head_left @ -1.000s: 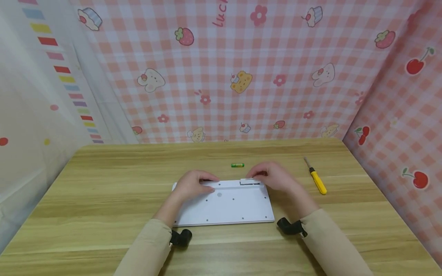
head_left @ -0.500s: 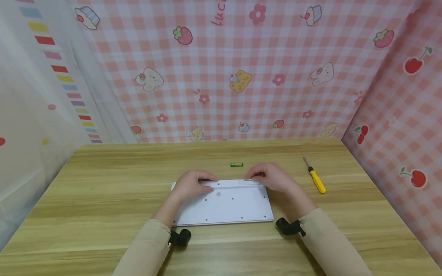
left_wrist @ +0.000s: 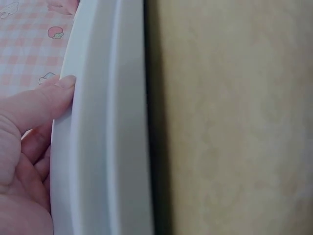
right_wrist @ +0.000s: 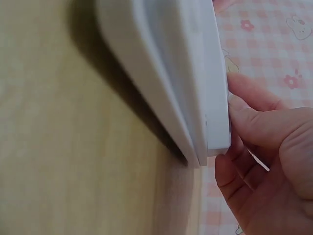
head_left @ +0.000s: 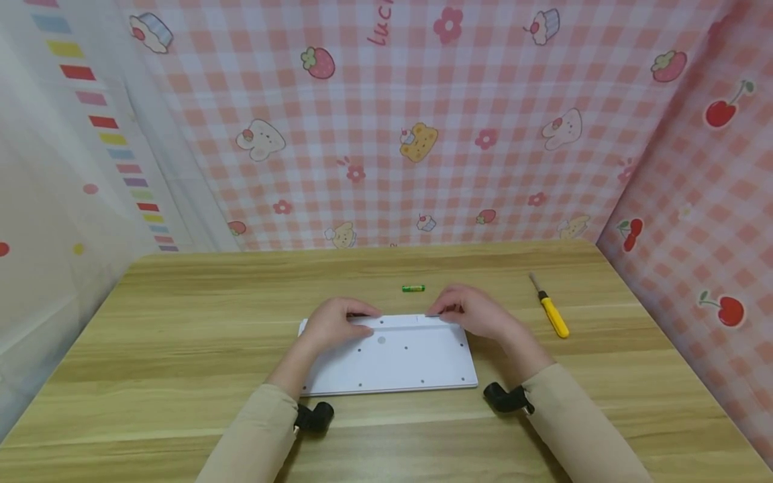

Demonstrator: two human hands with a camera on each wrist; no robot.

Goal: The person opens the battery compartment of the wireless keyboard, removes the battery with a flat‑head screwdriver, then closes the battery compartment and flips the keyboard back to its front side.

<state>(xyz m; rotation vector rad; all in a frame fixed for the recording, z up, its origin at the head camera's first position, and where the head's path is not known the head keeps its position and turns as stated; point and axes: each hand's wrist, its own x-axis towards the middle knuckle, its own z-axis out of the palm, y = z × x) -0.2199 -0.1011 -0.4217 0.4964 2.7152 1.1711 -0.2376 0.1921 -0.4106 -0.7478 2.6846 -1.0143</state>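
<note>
A white keyboard lies face down on the table, its screw-dotted underside up. My left hand grips its far edge left of the middle; in the left wrist view the thumb lies on the raised strip, with the fingers partly hidden behind it. At the far right corner my right hand pinches the white battery cover, which sits in the keyboard's raised strip and is partly hidden by the fingers. The right wrist view shows that thumb against the strip's edge. Beyond the keyboard lies a green battery.
A screwdriver with a yellow handle lies to the right of the right hand. The wooden table ends at a pink checked cloth at the back. More cloth hangs at both sides.
The battery cover has gone down into the keyboard's strip, and the dark opening beneath it no longer shows. My right fingers shifted slightly with it. The left hand keeps its grip.
</note>
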